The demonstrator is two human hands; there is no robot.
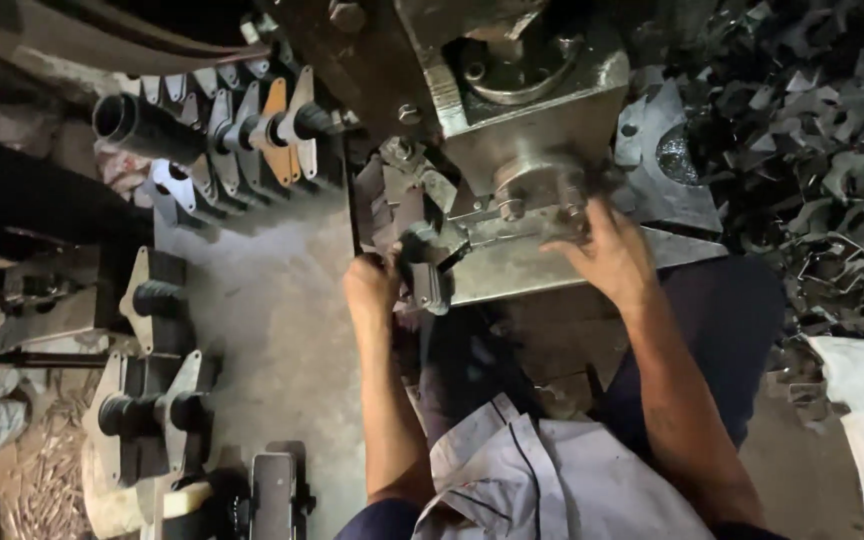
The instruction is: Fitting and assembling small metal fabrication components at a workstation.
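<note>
Far left, flat metal plates [252, 130] threaded on a black rod, bare concrete floor [272, 300] beside them (open room there). Left hand [370, 285] clenched on a small dark metal part [427, 270] at the press bed's [542, 262] front-left edge. Right hand [607, 250] splayed under the ram [537, 185], fingertips hidden, grip unclear. Scrap stampings [822, 150] crowd the rt side.
</note>
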